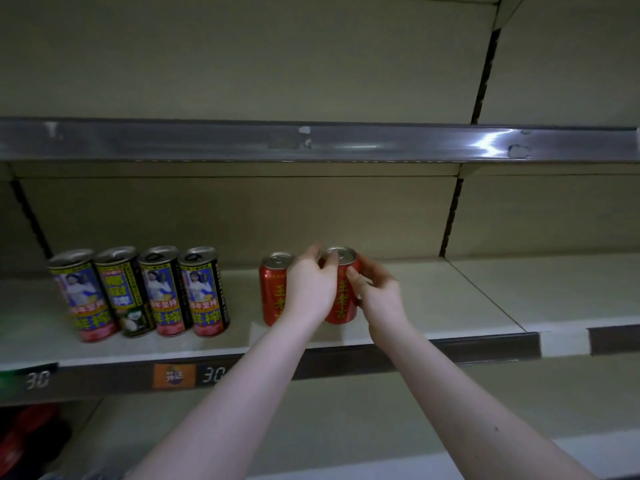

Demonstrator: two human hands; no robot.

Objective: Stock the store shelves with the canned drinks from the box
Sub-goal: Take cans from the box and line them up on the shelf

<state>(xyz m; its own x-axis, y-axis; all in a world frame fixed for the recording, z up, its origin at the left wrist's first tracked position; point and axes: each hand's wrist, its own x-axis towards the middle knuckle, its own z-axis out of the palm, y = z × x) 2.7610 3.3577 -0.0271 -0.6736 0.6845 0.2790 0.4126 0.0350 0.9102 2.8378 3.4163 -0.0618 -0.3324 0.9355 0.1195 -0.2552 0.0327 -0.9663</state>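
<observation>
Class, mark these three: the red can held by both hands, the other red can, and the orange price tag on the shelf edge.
held red can [343, 299], head view: lower label, between the hands.
other red can [273, 292], head view: label front.
orange price tag [174, 376], head view: tag centre.

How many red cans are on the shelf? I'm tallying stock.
2. One red can stands right of the tall cans; the other red can is beside it, between both hands. None looks hidden.
</observation>
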